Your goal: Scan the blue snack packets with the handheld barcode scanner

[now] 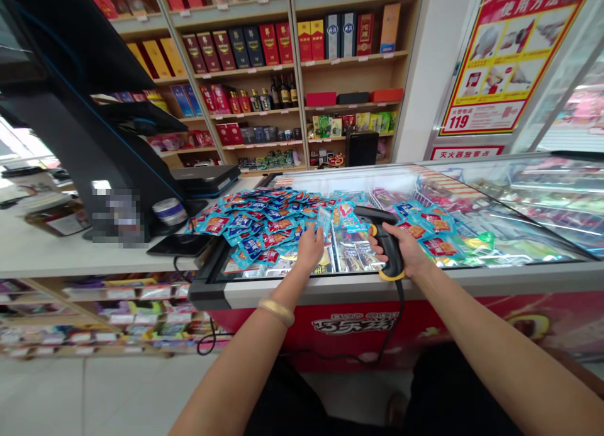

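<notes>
My left hand (311,247) pinches a small light-blue snack packet (324,218) upright above the glass lid of the chest freezer (302,290). My right hand (406,250) is wrapped round the grip of a black and yellow barcode scanner (389,244). Its head points left, towards the packet, with a short gap between them. A big heap of blue and red snack packets (271,219) covers the lid's left end, beside my left hand. Several more packets (436,225) lie on the glass to the right of the scanner.
The scanner's black cord (395,326) hangs down the freezer front. A black checkout terminal (108,121) stands on the white counter (117,255) at left, near a jar (54,214) and a round tub (168,212). Shelves (250,75) of boxes and bottles line the back wall.
</notes>
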`<state>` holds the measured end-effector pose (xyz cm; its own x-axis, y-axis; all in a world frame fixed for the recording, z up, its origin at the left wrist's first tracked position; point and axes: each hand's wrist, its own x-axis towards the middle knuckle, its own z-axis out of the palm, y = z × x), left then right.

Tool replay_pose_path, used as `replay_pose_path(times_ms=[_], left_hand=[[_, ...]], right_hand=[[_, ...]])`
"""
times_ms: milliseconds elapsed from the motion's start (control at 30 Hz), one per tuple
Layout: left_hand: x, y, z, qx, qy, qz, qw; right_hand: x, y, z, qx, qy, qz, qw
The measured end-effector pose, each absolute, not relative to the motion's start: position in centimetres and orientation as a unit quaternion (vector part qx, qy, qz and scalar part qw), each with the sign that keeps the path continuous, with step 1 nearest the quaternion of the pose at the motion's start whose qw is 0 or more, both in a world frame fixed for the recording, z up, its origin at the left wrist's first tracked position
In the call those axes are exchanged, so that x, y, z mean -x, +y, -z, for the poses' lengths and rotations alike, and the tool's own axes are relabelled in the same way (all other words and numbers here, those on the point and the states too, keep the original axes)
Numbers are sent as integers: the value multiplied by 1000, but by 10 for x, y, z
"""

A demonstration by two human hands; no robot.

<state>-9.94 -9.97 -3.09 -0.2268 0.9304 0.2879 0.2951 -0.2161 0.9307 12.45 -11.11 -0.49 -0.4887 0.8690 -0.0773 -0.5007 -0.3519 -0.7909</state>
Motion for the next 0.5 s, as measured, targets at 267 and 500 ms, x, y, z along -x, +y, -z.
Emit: replay_pose_path(times_ms=[267, 500], left_hand=[[96, -104, 27, -557, 563, -531, 302], [98, -101, 32, -574, 566, -517, 288]], right_hand=[[-125, -111, 5, 261, -377, -788, 412], [-124, -112, 4, 249, -367, -800, 405]])
